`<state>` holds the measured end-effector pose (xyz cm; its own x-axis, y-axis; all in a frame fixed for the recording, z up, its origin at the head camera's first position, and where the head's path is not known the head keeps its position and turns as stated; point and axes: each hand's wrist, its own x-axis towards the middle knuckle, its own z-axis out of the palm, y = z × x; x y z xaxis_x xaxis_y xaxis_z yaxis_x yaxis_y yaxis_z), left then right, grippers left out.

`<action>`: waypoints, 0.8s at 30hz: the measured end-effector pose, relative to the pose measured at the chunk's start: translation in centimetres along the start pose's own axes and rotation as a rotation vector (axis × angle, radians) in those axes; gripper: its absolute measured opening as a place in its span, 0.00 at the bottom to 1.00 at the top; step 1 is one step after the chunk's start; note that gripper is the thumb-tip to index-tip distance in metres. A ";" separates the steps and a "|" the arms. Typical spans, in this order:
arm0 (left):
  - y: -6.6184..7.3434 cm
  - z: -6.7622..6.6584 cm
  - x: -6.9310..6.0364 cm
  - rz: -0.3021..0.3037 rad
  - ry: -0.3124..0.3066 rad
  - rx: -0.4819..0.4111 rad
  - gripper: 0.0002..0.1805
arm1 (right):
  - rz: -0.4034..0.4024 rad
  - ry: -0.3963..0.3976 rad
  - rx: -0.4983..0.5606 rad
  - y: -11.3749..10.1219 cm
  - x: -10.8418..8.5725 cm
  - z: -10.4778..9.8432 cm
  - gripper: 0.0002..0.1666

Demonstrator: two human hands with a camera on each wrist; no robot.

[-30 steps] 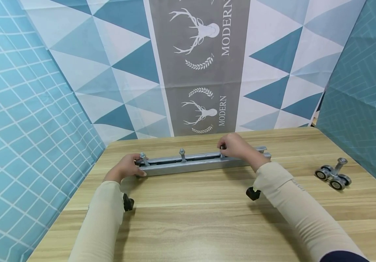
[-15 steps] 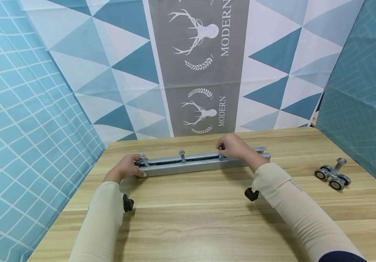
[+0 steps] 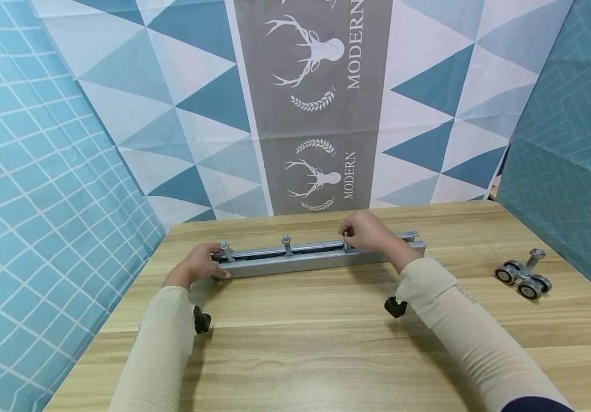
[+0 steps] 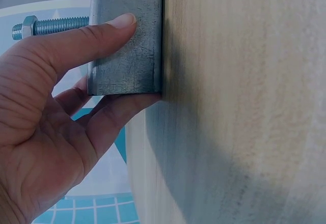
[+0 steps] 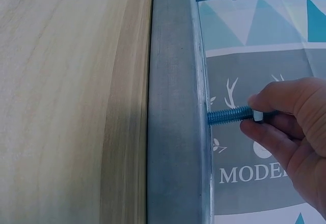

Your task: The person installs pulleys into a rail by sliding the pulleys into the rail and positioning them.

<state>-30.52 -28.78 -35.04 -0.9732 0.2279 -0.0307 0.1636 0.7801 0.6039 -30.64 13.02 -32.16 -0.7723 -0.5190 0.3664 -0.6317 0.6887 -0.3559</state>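
A grey metal channel rail [image 3: 295, 263] lies on the wooden table with its slot facing up. Threaded bolts stand out of the slot, among them a left bolt [image 3: 225, 250] and a middle bolt [image 3: 287, 244], each with a nut. My left hand [image 4: 56, 107] grips the rail's left end, thumb on the near side and fingers at the end. Towards the right, my right hand [image 3: 367, 230] pinches the nut [image 5: 258, 115] on the third bolt [image 5: 229, 115] between thumb and fingers. What sits inside the slot is mostly hidden.
A roller trolley [image 3: 524, 276] with several wheels and an upright bolt stands on the table [image 3: 295, 355] at the right. A patterned cloth [image 3: 321, 114] hangs behind the table, with blue tiled sheets at both sides.
My right hand has shifted very slightly left along the rail with the third bolt. The left hand and the rail have hardly moved.
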 end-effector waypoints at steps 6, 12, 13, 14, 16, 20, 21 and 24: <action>0.2 -0.1 -0.1 0.011 -0.004 0.003 0.32 | -0.031 0.017 0.005 0.4 -0.2 0.1 0.07; 0.4 -0.1 -0.2 0.008 -0.003 0.005 0.32 | -0.015 0.022 0.031 0.5 -0.5 0.1 0.08; 0.4 -0.1 -0.2 0.010 -0.004 0.007 0.32 | -0.011 0.022 0.037 0.5 -0.5 0.1 0.08; 0.4 -0.1 -0.2 0.006 -0.004 0.005 0.32 | -0.003 0.020 0.043 0.6 -0.5 0.1 0.09; 0.4 -0.1 -0.2 0.000 -0.005 0.000 0.32 | 0.009 0.013 0.058 0.6 -0.6 0.0 0.11; 0.3 -0.1 -0.2 -0.005 -0.011 -0.003 0.32 | 0.060 -0.007 0.088 0.8 -0.9 -0.2 0.15; 0.3 -0.1 -0.2 -0.001 -0.013 0.001 0.32 | 0.072 -0.009 0.092 0.9 -1.0 -0.3 0.16; 0.2 -0.1 -0.2 -0.015 -0.013 -0.006 0.32 | 0.093 -0.003 0.095 0.9 -1.3 -0.6 0.17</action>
<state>-30.32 -28.72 -34.82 -0.9733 0.2242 -0.0499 0.1485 0.7799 0.6081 -30.20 14.66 -32.41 -0.8277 -0.4569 0.3260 -0.5611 0.6828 -0.4678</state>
